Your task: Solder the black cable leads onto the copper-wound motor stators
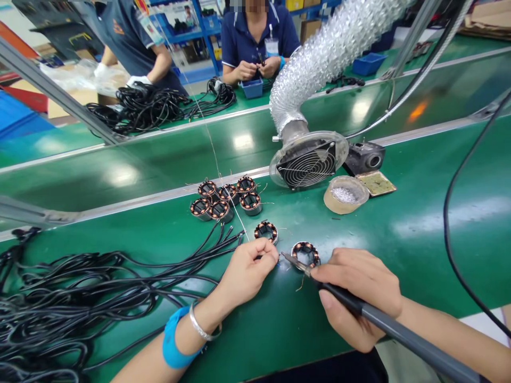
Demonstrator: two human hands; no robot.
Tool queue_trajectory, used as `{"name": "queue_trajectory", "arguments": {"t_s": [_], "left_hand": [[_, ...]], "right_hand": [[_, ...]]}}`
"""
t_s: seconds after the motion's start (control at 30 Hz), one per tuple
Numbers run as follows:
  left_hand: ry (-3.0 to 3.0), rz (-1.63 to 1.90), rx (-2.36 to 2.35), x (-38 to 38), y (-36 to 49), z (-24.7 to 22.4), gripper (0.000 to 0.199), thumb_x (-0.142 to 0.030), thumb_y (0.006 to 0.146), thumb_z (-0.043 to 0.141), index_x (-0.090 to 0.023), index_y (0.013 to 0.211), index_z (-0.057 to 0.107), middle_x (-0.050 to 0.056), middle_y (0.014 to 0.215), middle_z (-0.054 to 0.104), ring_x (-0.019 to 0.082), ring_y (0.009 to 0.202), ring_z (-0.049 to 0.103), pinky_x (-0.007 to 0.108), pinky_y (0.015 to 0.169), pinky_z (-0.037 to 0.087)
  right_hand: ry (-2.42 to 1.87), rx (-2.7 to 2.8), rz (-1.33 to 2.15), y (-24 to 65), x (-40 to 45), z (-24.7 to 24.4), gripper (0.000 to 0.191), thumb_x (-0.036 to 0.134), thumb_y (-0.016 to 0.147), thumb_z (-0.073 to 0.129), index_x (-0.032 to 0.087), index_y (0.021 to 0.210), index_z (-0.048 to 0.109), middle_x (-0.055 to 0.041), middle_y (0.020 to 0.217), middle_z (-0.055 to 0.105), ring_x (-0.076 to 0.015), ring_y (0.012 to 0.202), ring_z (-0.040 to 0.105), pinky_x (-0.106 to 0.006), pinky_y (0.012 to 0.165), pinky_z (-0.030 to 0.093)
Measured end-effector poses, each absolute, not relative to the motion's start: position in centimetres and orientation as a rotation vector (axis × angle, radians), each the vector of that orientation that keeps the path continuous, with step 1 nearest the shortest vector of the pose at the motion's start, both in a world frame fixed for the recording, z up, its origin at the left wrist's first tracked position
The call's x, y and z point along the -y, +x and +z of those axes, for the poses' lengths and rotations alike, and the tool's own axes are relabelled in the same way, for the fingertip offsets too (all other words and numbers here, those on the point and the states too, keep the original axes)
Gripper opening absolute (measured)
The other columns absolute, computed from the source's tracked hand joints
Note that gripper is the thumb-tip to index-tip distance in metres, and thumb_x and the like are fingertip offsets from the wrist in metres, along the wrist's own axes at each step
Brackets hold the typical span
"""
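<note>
Right grip [359, 292] is wrapped around a soldering iron [383, 319], held like a fat pencil. Left grip [251, 268] has its thumb and finger pressed together. A thin pale wire [241, 223] comes down to it, but I cannot tell what tiny bit is pinched. The iron's tip is just beside those fingers. One copper ring [305, 246] sits right behind the iron, on the green counter [399, 266], and a second ring [266, 227] sits just past the left grip.

My guess is that the step now is heating a tiny end with the iron. The next move seems to need slow, still fingers, kept away from the hot tip.

Six more rings [219, 210] are bunched together farther back. Long black cables [120, 298] lie in a big tangle on the left. A round fan [309, 167] hangs from a silver hose [315, 64], near a bowl [339, 207] of shiny bits. Across the way, two people [261, 40] work by blue shelves [199, 32].
</note>
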State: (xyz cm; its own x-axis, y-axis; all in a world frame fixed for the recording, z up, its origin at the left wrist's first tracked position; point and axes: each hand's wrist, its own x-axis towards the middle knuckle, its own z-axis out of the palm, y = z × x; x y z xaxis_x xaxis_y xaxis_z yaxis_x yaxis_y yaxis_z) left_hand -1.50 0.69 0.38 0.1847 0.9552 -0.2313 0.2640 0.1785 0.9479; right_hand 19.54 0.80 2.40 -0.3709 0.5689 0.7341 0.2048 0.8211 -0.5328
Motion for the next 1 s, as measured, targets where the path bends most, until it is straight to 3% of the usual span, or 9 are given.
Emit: {"name": "queue_trajectory", "arguments": {"t_s": [0.5, 0.77, 0.9, 1.0], "left_hand": [[1.318, 0.787, -1.324, -0.7, -1.4, 0.5, 0.015, -0.024, 0.078, 0.051, -0.018, 0.065, 0.053, -0.005, 0.059, 0.043, 0.011, 0.056, 0.035, 0.024, 0.055, 0.028], [1.306, 0.781, -1.334, -0.6, -1.4, 0.7, 0.014, -0.025, 0.078, 0.052, -0.018, 0.066, 0.053, -0.005, 0.059, 0.043, 0.011, 0.056, 0.035, 0.024, 0.054, 0.028], [1.310, 0.768, -1.324, -0.6, -1.4, 0.9, 0.016, -0.026, 0.079, 0.052, -0.018, 0.066, 0.052, -0.004, 0.060, 0.043, 0.012, 0.058, 0.035, 0.024, 0.056, 0.029], [1.307, 0.763, -1.275, -0.6, -1.4, 0.8, 0.019, -0.029, 0.082, 0.052, -0.018, 0.066, 0.051, -0.004, 0.061, 0.043, 0.012, 0.059, 0.035, 0.024, 0.057, 0.029]], "right_hand": [[-0.608, 1.927, 0.481, 20.0, -1.2, 2.8, 0.025, 0.013, 0.078, 0.055, 0.020, 0.100, 0.061, -0.0012, 0.061, 0.058, -0.0149, 0.044, 0.047, -0.031, 0.043, 0.035], [-0.621, 1.902, 0.420, 20.2, -1.4, 2.8, 0.032, 0.013, 0.080, 0.055, 0.022, 0.110, 0.062, -0.0031, 0.068, 0.062, -0.0171, 0.053, 0.056, -0.031, 0.048, 0.047], [-0.641, 1.886, 0.413, 19.6, -2.1, 2.2, 0.041, 0.009, 0.087, 0.054, 0.022, 0.125, 0.058, 0.0000, 0.073, 0.067, -0.0128, 0.053, 0.059, -0.025, 0.049, 0.049], [-0.653, 1.979, 0.487, 18.5, -2.9, 1.6, 0.033, 0.005, 0.090, 0.053, 0.023, 0.117, 0.062, -0.0002, 0.081, 0.072, -0.0116, 0.062, 0.066, -0.022, 0.059, 0.054]]}}
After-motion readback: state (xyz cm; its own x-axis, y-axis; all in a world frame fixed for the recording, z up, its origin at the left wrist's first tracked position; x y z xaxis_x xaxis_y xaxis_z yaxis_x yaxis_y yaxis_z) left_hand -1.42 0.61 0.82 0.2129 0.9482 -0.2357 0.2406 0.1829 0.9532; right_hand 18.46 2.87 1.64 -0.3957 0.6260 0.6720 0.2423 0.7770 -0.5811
